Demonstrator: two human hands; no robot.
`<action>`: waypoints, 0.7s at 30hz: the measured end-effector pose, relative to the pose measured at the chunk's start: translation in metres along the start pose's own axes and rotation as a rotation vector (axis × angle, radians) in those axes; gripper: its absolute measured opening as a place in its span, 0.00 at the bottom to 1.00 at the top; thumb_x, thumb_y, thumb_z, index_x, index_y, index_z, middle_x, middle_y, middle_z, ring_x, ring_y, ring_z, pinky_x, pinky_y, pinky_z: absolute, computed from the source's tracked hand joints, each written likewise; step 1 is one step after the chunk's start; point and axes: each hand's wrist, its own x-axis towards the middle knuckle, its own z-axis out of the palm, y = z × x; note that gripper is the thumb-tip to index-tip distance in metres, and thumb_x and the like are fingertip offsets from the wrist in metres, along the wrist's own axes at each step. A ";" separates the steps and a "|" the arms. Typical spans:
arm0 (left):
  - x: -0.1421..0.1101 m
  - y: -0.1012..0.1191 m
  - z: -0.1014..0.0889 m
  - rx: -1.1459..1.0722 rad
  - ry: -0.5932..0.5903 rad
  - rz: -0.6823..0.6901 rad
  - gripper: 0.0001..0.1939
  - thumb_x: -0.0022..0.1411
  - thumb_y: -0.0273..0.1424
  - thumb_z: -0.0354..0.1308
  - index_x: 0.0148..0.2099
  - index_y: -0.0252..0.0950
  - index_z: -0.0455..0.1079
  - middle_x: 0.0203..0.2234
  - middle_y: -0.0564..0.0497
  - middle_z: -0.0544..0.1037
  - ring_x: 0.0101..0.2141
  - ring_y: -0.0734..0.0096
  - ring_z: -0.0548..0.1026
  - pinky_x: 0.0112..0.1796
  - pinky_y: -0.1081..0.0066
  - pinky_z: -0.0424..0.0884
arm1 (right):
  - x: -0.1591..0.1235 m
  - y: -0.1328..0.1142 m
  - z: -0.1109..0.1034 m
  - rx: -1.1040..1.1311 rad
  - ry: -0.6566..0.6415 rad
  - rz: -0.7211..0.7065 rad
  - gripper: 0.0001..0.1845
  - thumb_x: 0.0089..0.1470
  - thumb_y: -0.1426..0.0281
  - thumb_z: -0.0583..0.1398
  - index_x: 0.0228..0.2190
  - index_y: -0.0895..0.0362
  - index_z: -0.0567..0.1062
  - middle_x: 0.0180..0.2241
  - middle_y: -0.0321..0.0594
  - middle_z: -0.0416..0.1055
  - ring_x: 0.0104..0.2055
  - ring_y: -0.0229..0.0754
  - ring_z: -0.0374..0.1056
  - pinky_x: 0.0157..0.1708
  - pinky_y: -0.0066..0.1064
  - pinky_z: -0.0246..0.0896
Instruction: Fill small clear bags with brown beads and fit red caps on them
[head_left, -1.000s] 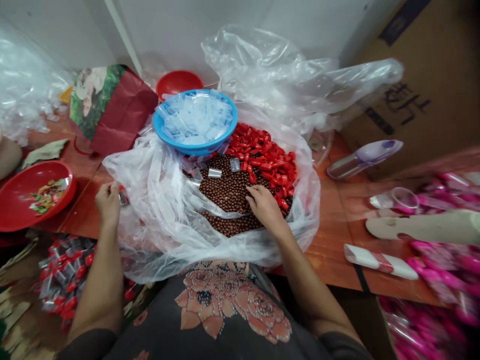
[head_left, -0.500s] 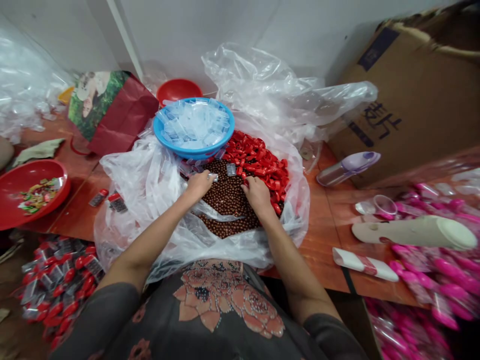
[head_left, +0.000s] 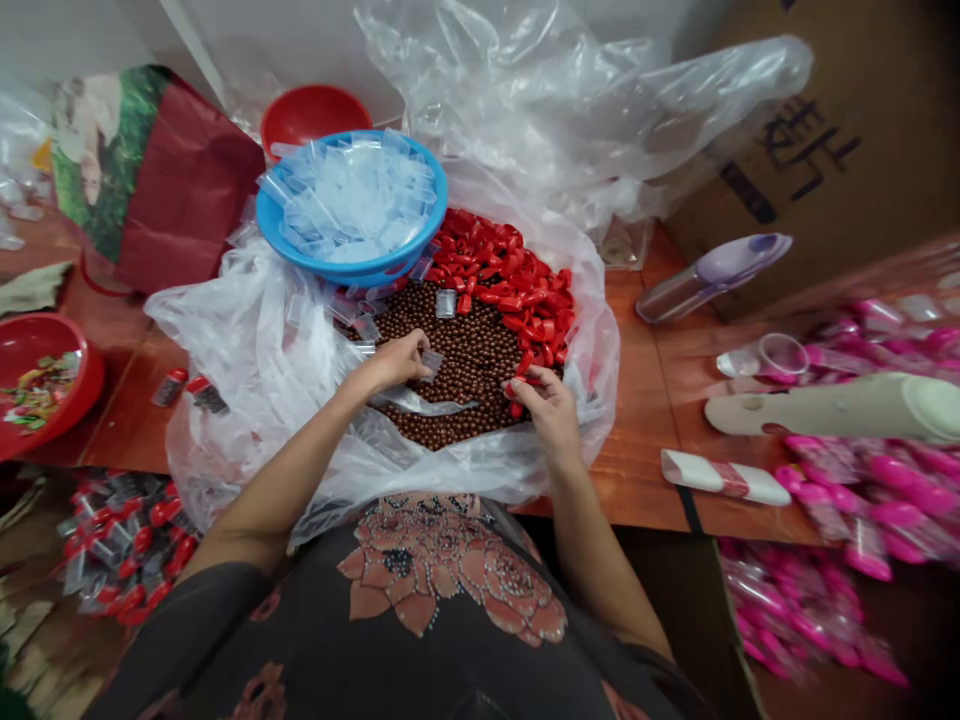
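My left hand (head_left: 399, 362) is closed on a small clear plastic container (head_left: 430, 366), held just over a heap of brown round beads or candies (head_left: 457, 365). To the right, my right hand (head_left: 549, 408) pinches a small red plastic cap (head_left: 516, 392) at the edge of the heap. Many loose red caps (head_left: 525, 290) cover its far right side. Another clear container (head_left: 445, 303) lies on the brown balls. At the back left of the heap stands a blue basin (head_left: 351, 268) piled with clear plastic containers (head_left: 360, 195).
A white plastic bag (head_left: 262, 370) spreads under the heap. Capped containers (head_left: 208, 395) lie at its left, near a red bowl (head_left: 82, 400). On the right are a purple-lidded bottle (head_left: 697, 275), a pale cylinder (head_left: 825, 408) and pink-ended items (head_left: 900, 490). A cardboard box (head_left: 885, 120) stands behind.
My right hand has moved right and toward me, now with a red cap in its fingers. The left hand has shifted slightly, still holding a clear container. The whole view has tilted.
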 end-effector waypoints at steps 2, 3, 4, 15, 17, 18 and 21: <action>0.006 0.001 0.005 0.037 -0.018 0.019 0.20 0.54 0.29 0.63 0.51 0.38 0.74 0.29 0.53 0.78 0.31 0.67 0.74 0.37 0.71 0.68 | -0.003 -0.002 0.002 0.001 -0.008 -0.004 0.14 0.46 0.61 0.67 0.34 0.54 0.74 0.32 0.34 0.73 0.33 0.37 0.70 0.37 0.31 0.69; 0.010 0.003 0.008 0.042 -0.017 0.019 0.20 0.54 0.28 0.62 0.51 0.38 0.75 0.30 0.53 0.79 0.30 0.68 0.74 0.37 0.71 0.68 | -0.004 -0.003 0.004 0.000 -0.007 -0.013 0.13 0.47 0.62 0.67 0.33 0.54 0.74 0.32 0.34 0.73 0.33 0.37 0.70 0.37 0.31 0.69; 0.016 0.005 0.011 0.026 -0.016 0.014 0.21 0.55 0.27 0.61 0.53 0.38 0.75 0.31 0.52 0.79 0.29 0.69 0.74 0.36 0.72 0.68 | -0.004 -0.003 0.005 0.001 -0.007 -0.024 0.12 0.47 0.62 0.67 0.32 0.54 0.73 0.32 0.34 0.73 0.33 0.36 0.69 0.37 0.31 0.69; 0.061 0.022 0.061 -0.457 0.146 0.099 0.17 0.56 0.25 0.62 0.49 0.32 0.77 0.30 0.49 0.79 0.29 0.69 0.75 0.36 0.68 0.74 | -0.013 0.004 -0.009 -0.332 -0.092 -0.266 0.07 0.54 0.68 0.62 0.37 0.52 0.77 0.39 0.39 0.73 0.44 0.43 0.70 0.50 0.41 0.66; 0.064 0.019 0.067 -0.621 0.131 0.072 0.17 0.56 0.24 0.61 0.49 0.30 0.76 0.29 0.50 0.78 0.27 0.71 0.74 0.34 0.68 0.74 | -0.015 0.003 -0.011 -0.492 -0.176 -0.349 0.06 0.56 0.70 0.61 0.35 0.53 0.78 0.38 0.41 0.74 0.43 0.45 0.70 0.48 0.42 0.66; 0.065 0.018 0.070 -0.694 0.126 0.064 0.17 0.55 0.24 0.61 0.49 0.29 0.76 0.29 0.50 0.78 0.27 0.71 0.74 0.33 0.68 0.74 | -0.015 0.003 -0.011 -0.583 -0.210 -0.396 0.07 0.57 0.71 0.60 0.35 0.53 0.78 0.38 0.42 0.74 0.43 0.45 0.70 0.47 0.42 0.66; 0.068 0.015 0.076 -0.818 0.146 0.063 0.16 0.54 0.24 0.63 0.47 0.29 0.77 0.29 0.50 0.78 0.28 0.72 0.74 0.32 0.69 0.74 | -0.016 0.006 -0.009 -0.845 -0.280 -0.513 0.10 0.59 0.72 0.56 0.39 0.54 0.78 0.39 0.45 0.76 0.41 0.48 0.69 0.45 0.44 0.66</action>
